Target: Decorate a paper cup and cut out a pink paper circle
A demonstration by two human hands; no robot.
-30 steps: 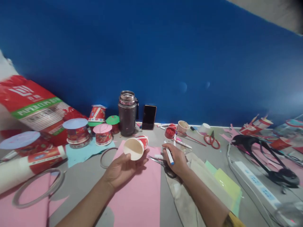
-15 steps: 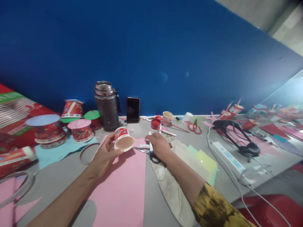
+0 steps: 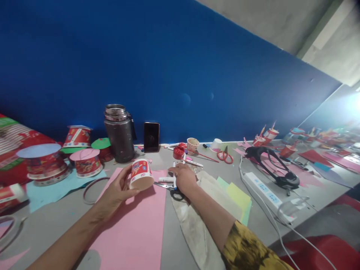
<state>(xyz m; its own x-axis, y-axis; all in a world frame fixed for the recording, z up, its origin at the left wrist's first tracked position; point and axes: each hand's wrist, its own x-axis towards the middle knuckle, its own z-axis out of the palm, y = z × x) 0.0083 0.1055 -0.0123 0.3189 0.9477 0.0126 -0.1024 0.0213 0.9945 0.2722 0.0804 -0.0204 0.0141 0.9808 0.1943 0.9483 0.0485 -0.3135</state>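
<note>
At your far left, the red bag has a green band and white striping, but it is cut off and its lettering is too blurred to read. Beside it stand printed red cups topped with card discs: a blue disc, a green disc and a pink disc. A dark flask stands behind them.

Your left forearm comes in from the lower left, and your left hand is clamped on the paper cup, thumb at the near rim, other fingers behind its left side. The cup is above the top part of the pink sheet, tilted so its mouth faces down towards you; its red band carries blue and white print too small to make out. The phone leans upright behind it.

Your right hand is palm down, fingers pointing away and leftward, closed around a white marker, just beside the black-handled scissors. Your right sleeve is yellow with dark patches. Further right, the white power strip has pale blue socket panels, and the black strap frame lies beyond it.
</note>
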